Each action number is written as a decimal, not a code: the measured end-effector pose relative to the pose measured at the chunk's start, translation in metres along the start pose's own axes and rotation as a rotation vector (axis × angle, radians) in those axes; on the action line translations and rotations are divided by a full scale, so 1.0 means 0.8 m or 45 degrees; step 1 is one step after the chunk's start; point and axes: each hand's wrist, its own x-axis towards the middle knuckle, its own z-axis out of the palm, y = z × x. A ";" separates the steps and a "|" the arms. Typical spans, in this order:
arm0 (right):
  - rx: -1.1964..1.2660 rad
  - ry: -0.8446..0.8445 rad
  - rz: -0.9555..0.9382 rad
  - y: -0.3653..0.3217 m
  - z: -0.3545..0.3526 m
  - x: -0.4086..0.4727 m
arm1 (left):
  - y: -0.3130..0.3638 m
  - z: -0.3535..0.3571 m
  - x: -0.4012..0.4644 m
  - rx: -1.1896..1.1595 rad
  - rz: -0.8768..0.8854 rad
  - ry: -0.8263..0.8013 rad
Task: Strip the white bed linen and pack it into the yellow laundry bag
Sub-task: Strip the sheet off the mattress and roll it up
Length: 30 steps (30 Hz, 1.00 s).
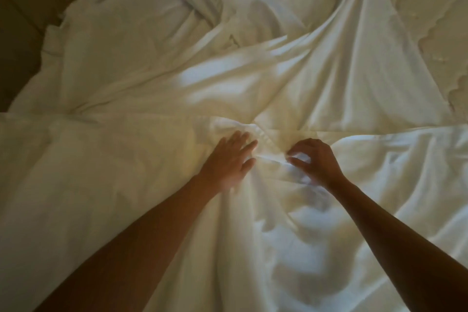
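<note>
White bed linen (157,63) lies rumpled across the whole bed, gathered into folds that run toward a bunched point in the middle. My left hand (231,157) lies on that bunch with its fingers straight and spread, pressing the cloth. My right hand (314,159) is just to the right of it, fingers curled and pinching a fold of the white sheet. Both forearms reach in from the bottom edge. The yellow laundry bag is not in view.
At the right, the quilted mattress pad (435,40) with a scalloped edge lies bare where the sheet has come off. A dark floor or wall strip (22,33) shows beyond the bed's left side. A folded sheet edge (101,119) runs across the middle.
</note>
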 end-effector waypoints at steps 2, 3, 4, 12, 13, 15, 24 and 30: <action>0.029 -0.017 -0.041 0.016 -0.001 0.003 | 0.004 0.014 0.005 0.074 -0.077 -0.024; 0.018 -0.062 -0.068 0.021 -0.001 0.002 | 0.005 0.019 0.007 0.110 -0.115 -0.047; 0.006 -0.098 -0.099 0.025 -0.001 0.001 | 0.006 0.023 0.009 0.115 -0.172 -0.091; 0.134 0.023 -0.056 0.044 -0.004 0.001 | 0.015 0.037 0.026 0.024 -0.286 0.033; 0.200 0.025 0.022 0.043 -0.007 0.006 | 0.017 0.035 0.028 0.011 -0.301 -0.002; 0.280 0.031 0.163 0.045 -0.017 0.019 | 0.027 0.032 0.029 0.002 -0.387 -0.085; -0.272 -0.042 0.090 0.060 -0.039 0.080 | 0.110 0.047 0.079 0.096 0.050 0.220; 0.068 0.045 0.163 0.100 -0.020 0.068 | 0.091 0.090 0.097 0.251 -0.144 0.205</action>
